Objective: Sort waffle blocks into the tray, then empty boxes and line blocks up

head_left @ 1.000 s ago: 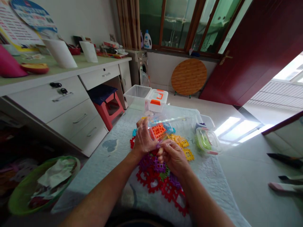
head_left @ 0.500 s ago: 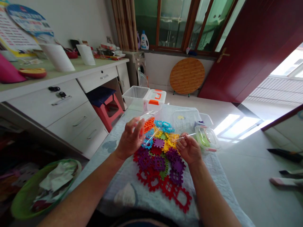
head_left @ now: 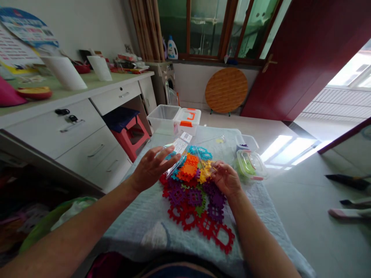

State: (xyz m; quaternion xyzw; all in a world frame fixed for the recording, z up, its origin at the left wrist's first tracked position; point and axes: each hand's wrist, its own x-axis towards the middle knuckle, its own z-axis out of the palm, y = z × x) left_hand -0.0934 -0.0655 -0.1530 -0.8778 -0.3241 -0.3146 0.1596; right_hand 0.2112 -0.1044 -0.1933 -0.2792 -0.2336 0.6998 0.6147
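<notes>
A clear plastic box (head_left: 193, 146) with a white label is tilted above a pile of toothed plastic building pieces. My left hand (head_left: 155, 166) is at the box's left side, thumb and fingers about its edge with the fingers fairly straight. My right hand (head_left: 226, 178) is closed in a pinch at the box's right edge, just over the yellow pieces (head_left: 204, 172). Beneath the box, orange pieces (head_left: 189, 168) lie stacked on the pile. Around them are blue pieces (head_left: 200, 152), purple pieces (head_left: 194, 196) and red pieces (head_left: 224, 238).
On the far side stand an open clear bin (head_left: 164, 114) and a lidded box with orange clips (head_left: 187, 119). A lidded container with green contents (head_left: 251, 165) sits at the right. A cloth (head_left: 124, 227) covers the table. A pink stool (head_left: 131, 133) stands left.
The orange pieces, earlier in the clear box by my left hand, now lie on the pile. The box has tipped so its label shows. My left hand's fingers have straightened.
</notes>
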